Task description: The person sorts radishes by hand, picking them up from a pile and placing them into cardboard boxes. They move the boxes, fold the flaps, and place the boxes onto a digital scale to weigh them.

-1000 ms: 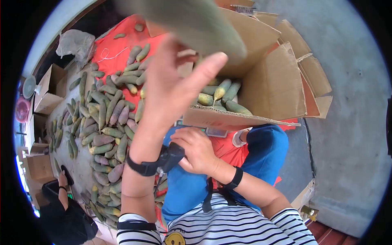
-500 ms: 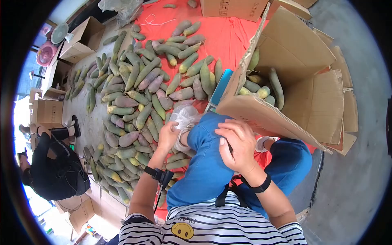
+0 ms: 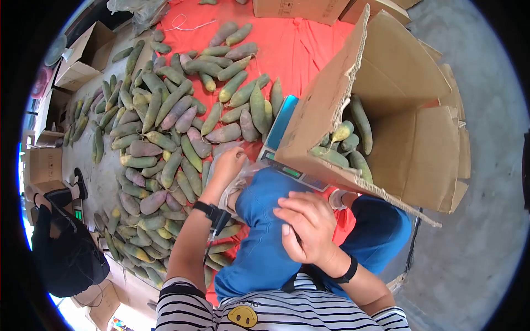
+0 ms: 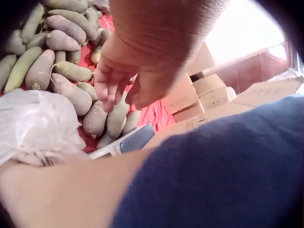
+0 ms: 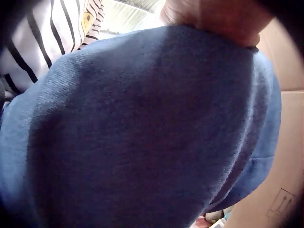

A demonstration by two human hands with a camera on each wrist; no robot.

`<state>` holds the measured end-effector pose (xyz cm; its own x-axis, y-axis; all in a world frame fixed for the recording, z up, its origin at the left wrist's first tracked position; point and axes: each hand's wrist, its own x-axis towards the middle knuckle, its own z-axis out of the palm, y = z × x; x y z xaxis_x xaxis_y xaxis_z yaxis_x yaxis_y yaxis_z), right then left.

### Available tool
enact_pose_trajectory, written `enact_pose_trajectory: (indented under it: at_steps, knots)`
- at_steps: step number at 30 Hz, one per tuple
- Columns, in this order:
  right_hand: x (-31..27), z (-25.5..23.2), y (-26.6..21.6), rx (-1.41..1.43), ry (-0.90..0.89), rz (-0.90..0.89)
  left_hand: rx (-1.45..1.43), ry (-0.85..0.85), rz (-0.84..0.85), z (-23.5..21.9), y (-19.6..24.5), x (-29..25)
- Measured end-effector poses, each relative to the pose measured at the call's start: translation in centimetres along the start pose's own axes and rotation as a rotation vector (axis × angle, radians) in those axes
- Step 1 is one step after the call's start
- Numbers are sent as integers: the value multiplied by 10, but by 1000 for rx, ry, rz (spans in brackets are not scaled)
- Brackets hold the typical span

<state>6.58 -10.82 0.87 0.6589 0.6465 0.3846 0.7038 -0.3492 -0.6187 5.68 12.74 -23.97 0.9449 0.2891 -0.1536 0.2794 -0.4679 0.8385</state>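
Observation:
My left hand point(image 3: 226, 167) hangs over a clear plastic bag and my lower leg, beside green and purple radish-like vegetables point(image 3: 223, 134). In the left wrist view the hand point(image 4: 142, 61) has loosely bent fingers and holds nothing. Over my blue-trousered knee is my right hand point(image 3: 310, 225), fingers loosely curled and without an object; the right wrist view shows it point(image 5: 218, 19) at the trousers' upper edge. A tall cardboard box point(image 3: 408, 60) stands open on the right, with several vegetables point(image 3: 361, 126) inside. By its near left edge is a scale point(image 3: 290, 172) with a lit display.
Many vegetables point(image 3: 146, 149) lie in a wide pile across the floor and the red sheet point(image 3: 281, 52). Other cardboard boxes point(image 3: 301, 10) stand at the back and far left. A person in black point(image 3: 69, 254) is at the lower left.
A second ago my left hand held a large vegetable up near the box; it is now low and empty beside my knee. The right hand's fingers have shifted over the knee, and the head view has turned.

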Motion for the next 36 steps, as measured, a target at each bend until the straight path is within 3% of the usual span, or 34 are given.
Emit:
enact_pose_trajectory:
  at_steps: [2, 3, 4, 6, 7, 9, 12, 22, 26, 29, 31, 32, 33, 34, 36]
  knots:
    - [-1, 1, 4, 4, 4, -10, 356, -17, 63, 9, 3, 24]
    - [0, 0, 4, 5, -19, 6, 441, -127, -37, 8, 17, 36]
    - [0, -2, 4, 5, -42, 21, 437, -126, -36, 17, 12, 50]
    - [1, -4, 6, 16, -60, 31, 786, -192, 85, 39, 0, 78]
    - [0, -4, 7, 10, -69, 33, 781, -190, 86, 49, -2, 89]
    - [0, -4, 10, 12, -88, 42, 1005, -196, 281, 70, -9, 111]
    - [1, -6, 13, 9, -123, 46, 1077, -198, 397, 97, -28, 134]
    - [5, -11, 18, 30, -187, 58, 1128, -213, 331, 117, -40, 158]
    - [4, -11, 18, 17, -167, 39, 1012, -147, 350, 87, -22, 143]
    - [3, -9, 16, 51, -115, 44, 455, 54, 235, 52, -2, 127]
    - [-1, -4, 16, 73, -72, 48, 139, 285, 232, 35, 1, 110]
    - [-3, -3, 16, 104, -42, 46, 18, 278, 97, 23, 2, 98]
    - [-2, -4, 15, 109, -29, 39, -310, 274, -81, 3, 33, 77]
    - [-4, -3, 14, 98, -9, 42, -595, 330, -117, -3, 21, 60]
    - [-8, -1, 15, 115, 15, 43, -833, 373, -193, -39, 40, 15]
